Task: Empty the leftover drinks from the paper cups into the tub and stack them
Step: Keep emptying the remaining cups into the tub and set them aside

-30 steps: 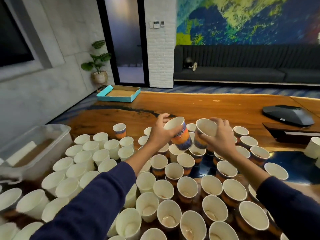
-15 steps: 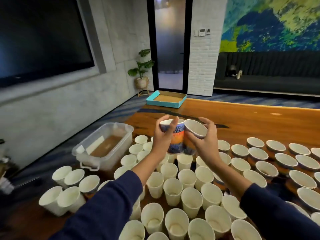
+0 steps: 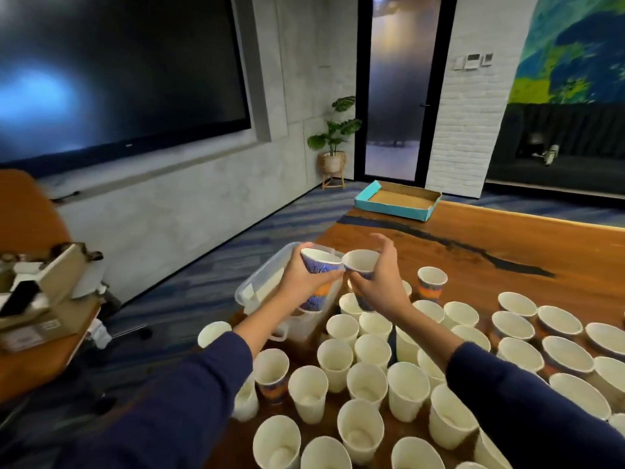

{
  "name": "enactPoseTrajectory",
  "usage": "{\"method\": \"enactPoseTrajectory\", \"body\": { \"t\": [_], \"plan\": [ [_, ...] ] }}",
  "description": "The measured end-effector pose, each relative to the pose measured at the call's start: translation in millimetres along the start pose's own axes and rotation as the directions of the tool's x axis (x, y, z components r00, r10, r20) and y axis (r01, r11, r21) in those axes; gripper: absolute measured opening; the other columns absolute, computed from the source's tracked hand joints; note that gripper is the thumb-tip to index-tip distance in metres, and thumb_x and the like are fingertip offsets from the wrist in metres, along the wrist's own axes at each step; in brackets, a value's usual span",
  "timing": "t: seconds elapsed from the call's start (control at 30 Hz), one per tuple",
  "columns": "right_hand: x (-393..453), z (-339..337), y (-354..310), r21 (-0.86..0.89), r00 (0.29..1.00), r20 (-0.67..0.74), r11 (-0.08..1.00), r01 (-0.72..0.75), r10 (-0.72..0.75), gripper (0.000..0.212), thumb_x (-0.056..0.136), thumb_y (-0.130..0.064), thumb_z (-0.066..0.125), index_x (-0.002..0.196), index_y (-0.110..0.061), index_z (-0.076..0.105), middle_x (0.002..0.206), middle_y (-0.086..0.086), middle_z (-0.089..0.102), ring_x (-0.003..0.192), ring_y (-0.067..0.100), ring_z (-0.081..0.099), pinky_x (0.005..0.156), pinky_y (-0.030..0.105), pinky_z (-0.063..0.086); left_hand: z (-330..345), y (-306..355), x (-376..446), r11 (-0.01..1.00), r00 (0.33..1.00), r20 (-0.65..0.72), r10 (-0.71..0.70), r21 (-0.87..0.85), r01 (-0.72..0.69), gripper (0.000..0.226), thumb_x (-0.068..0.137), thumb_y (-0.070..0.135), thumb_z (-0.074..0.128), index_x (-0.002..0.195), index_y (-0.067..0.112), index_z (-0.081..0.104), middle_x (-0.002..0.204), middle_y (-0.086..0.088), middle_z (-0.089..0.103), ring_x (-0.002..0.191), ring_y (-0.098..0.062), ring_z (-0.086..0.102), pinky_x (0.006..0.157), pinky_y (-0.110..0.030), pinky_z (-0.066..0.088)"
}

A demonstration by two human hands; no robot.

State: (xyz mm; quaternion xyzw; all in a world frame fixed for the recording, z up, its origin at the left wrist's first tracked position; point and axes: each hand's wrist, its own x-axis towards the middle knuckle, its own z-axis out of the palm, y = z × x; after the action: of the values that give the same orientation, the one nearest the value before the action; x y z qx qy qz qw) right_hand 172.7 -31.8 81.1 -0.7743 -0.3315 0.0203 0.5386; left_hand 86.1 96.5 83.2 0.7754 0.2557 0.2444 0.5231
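The person wears a dark navy long-sleeved top. The left sleeve (image 3: pixel 176 394) and the right sleeve (image 3: pixel 527 401) are plain, loose, soft fabric, each ending just short of the wrist. The left hand (image 3: pixel 301 282) and right hand (image 3: pixel 382 286) are bare, without rings, watch or gloves.

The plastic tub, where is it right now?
In the head view, the tub sits at the table's left edge, just beyond the left hand and its cup.
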Motion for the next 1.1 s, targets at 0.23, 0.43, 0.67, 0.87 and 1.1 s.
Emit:
{"method": "enactPoseTrajectory", "body": {
  "t": [0.23,0.43,0.67,0.87,1.1],
  "plan": [
    [24.3,50.8,5.2,-0.157,0.978,0.207,0.987,0.034,-0.001,0.080,0.082,-0.010,0.072,0.144,-0.021,0.023,0.146,0.005,0.029,0.130,0.023,0.040,0.102,0.036,0.046,-50.3,-41.8,27.1,0.825,0.999,0.052,-0.011,0.565,-0.021,0.086,0.068,0.038,0.082,0.137,0.021,0.032,0.127,-0.001,0.051,0.108,-0.022,0.056,0.084,-0.043,0.055],
    [34.2,74.9,14.7,-0.345,0.948,0.314,0.925,0.159,-0.047,0.082,0.082,-0.009,0.071,0.145,-0.024,0.020,0.146,0.007,0.028,0.126,0.024,0.042,0.092,0.029,0.049,-71.5,-56.6,42.4,0.592,0.991,0.129,-0.025,0.801,-0.089,0.081,0.073,0.035,0.079,0.137,0.016,0.033,0.132,-0.004,0.046,0.116,-0.022,0.051,0.088,-0.034,0.047],
    [37.9,86.1,18.5,-0.460,0.929,0.370,0.869,0.179,0.004,0.083,0.082,-0.010,0.070,0.145,-0.023,0.018,0.143,0.009,0.029,0.122,0.029,0.046,0.088,0.034,0.053,-76.0,-58.9,48.1,0.370,0.972,0.218,-0.092,0.913,-0.170,0.079,0.078,0.035,0.075,0.140,0.014,0.030,0.139,-0.006,0.043,0.124,-0.024,0.046,0.093,-0.035,0.042],
    [38.2,92.2,15.1,-0.471,0.933,0.359,0.866,0.166,0.017,0.084,0.083,-0.012,0.070,0.146,-0.023,0.016,0.143,0.012,0.030,0.123,0.029,0.045,0.092,0.037,0.050,-75.1,-61.8,53.9,0.263,0.960,0.262,-0.096,0.937,-0.230,0.078,0.078,0.034,0.075,0.140,0.013,0.032,0.138,-0.008,0.044,0.125,-0.024,0.045,0.097,-0.035,0.040],
    [37.7,97.8,12.7,-0.507,0.932,0.362,0.845,0.173,0.026,0.088,0.082,-0.015,0.073,0.147,-0.024,0.015,0.145,0.008,0.034,0.127,0.027,0.043,0.101,0.044,0.046,-72.8,-64.2,57.7,0.189,0.949,0.298,-0.105,0.943,-0.275,0.076,0.078,0.032,0.075,0.139,0.013,0.034,0.137,-0.009,0.045,0.125,-0.026,0.044,0.099,-0.036,0.040]
  ]
}}
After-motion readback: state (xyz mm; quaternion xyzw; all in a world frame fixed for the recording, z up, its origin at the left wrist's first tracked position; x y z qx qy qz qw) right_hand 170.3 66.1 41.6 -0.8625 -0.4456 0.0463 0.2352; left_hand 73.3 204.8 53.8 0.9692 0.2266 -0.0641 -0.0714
